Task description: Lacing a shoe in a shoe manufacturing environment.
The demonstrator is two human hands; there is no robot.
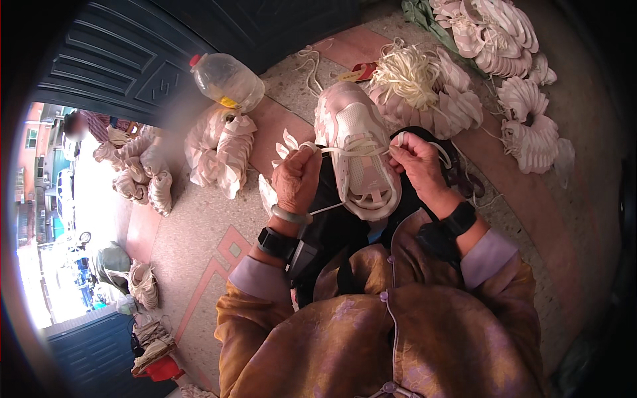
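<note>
A pale pink and white sneaker upper rests on my lap with its toe pointing away from me. A cream shoelace crosses over its eyelet area. On the left side of the shoe, my left hand is closed around one part of the lace. At the right side, my right hand pinches the lace close to the eyelets. Both hands sit at about the same height, and the lace runs between them across the shoe. A further strand shows below my left wrist.
A bundle of cream laces lies on stacked shoe uppers ahead. More stacked uppers lie at the right, others at the left. A clear plastic jug with a red cap stands by the dark door.
</note>
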